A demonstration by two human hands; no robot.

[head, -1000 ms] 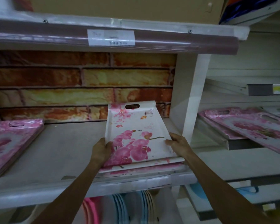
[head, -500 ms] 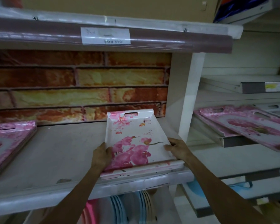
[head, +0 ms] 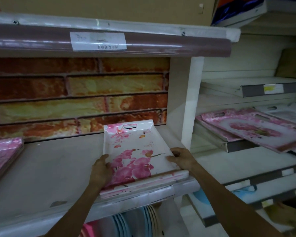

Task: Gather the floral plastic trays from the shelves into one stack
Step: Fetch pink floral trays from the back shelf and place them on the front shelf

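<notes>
The white shelf carries a short stack of floral plastic trays at its front edge. The left hand and right hand grip the stack's opposite long sides.

Two hands are in view, the left hand and the right hand, both on one stack of trays at the front of the middle shelf. How many trays that stack holds cannot be counted; at least two edges show at its front. A second pile of pink trays lies at the shelf's left end, number unclear. On the right-hand shelves, at least two more pink floral trays overlap, with one paler tray behind them. Below, several plates stand on edge, too blurred to count. One paper label is on the upper shelf edge.
</notes>
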